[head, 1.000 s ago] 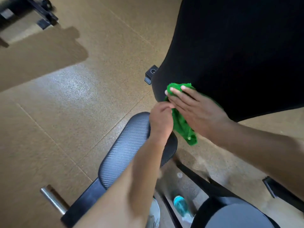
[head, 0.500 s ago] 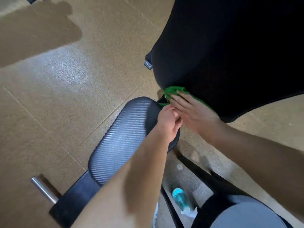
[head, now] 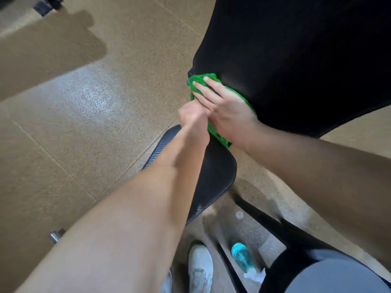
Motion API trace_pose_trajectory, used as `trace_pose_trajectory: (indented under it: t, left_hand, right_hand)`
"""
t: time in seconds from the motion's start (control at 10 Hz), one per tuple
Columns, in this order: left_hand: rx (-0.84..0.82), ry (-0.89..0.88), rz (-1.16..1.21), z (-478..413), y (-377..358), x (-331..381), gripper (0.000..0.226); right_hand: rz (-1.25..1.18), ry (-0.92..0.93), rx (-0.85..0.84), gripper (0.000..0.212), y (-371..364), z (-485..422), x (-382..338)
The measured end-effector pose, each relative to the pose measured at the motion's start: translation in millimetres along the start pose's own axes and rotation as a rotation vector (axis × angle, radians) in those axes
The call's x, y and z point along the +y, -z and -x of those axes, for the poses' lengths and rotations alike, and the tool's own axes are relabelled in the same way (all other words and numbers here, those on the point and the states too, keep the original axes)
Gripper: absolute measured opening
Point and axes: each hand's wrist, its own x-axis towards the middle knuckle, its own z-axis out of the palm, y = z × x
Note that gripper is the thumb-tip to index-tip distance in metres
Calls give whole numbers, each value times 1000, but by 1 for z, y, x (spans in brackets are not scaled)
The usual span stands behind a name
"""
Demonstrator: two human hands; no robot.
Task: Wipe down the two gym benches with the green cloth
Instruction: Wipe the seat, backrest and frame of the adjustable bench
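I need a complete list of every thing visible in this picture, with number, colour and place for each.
green cloth: one, green, pressed against the backrest pad's lower edge
backrest pad: one, black, upper right
seat pad: one, black, centre, under the arms
bench frame: one, black, lower right
bottle: one, teal, on the floor beside the frame
metal bar: one, grey, lower left
floor: one, tan, all around
shoe: one, white, bottom centre
right hand: one, pressing flat on the cloth
left hand: one, curled beside the cloth, grip hidden
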Motion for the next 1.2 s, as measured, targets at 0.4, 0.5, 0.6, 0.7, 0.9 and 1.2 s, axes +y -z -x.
trace_pose_trajectory:
  t: [0.4, 0.5, 0.6, 0.7, 0.9, 1.2]
  left_hand:
    - [-326, 221, 191, 55, -21, -106, 39]
    - [-336, 224, 114, 87, -28, -104, 41]
    - [-272, 138, 36, 117, -30, -81, 33]
    - [-252, -61, -23, 146, -30, -43, 42]
    - [-295, -400, 106, 221, -39, 72, 47]
    - [71, -1257, -661, 260, -43, 140, 59]
  right_hand:
    - [83, 240, -234, 68, -32, 109, -39]
    - [59, 277, -254, 67, -24, 141, -21]
    - [-7, 150, -218, 66, -6, 159, 2]
    - [-11, -68, -79, 66, 17, 161, 34]
    - [-79, -460, 199, 54, 102, 147, 141]
    - [-543, -702, 242, 58, 156, 153, 238]
